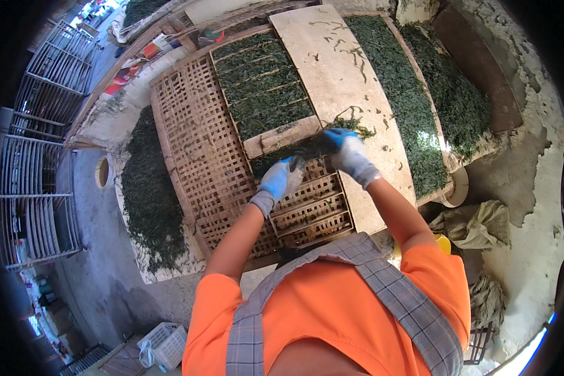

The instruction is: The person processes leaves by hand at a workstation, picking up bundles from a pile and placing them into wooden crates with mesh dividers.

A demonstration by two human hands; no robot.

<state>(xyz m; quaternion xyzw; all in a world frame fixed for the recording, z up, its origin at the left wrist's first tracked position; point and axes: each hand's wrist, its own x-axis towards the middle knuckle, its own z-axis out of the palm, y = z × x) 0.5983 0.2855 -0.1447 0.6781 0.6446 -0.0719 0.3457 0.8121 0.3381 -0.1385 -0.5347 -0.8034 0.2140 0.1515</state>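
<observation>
The gloved left hand (283,179) touches a green clump (305,150) at the divided frame's (313,214) middle; the right hand (348,153) meets its right end, beside the pale board (327,76); blur hides whether either grips.

Bright ctr, edges bent (fisheye), R hand (349,152) blurry

Orange T-shirt (319,288); grey plaid straps (413,310); left hand (282,179), right hand (347,152) gloved blue, white.

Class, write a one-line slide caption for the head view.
Gloved left hand and right hand handle dark green strands over a slatted frame.
</observation>
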